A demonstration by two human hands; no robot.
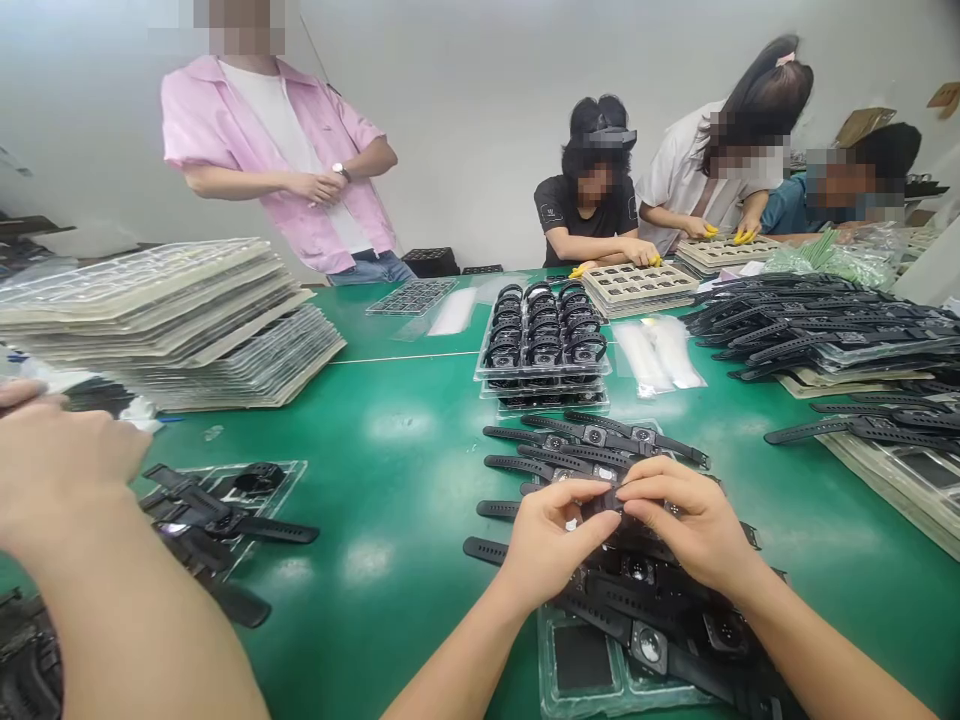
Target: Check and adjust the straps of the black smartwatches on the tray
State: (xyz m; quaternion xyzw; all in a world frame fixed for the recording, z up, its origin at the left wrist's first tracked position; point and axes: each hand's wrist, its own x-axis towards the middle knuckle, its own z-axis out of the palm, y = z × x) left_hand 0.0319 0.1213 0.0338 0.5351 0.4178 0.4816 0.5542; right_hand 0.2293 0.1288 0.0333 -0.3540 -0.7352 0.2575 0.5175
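Note:
My left hand and my right hand meet over a pile of black smartwatches, thumbs and fingers pinched together. Between their fingertips is a black watch strap; the rest of that watch is mostly hidden by my hands. Beneath and around them, several smartwatches lie back side up, with their straps stretched out in rows. A clear plastic tray with a dark square insert shows under the near end of the pile.
Stacked trays of looped watches stand beyond my pile. Plastic bags lie beside them. More straps are heaped right. At left are a tall tray stack, another watch tray and a co-worker's arm. Several people are across the table.

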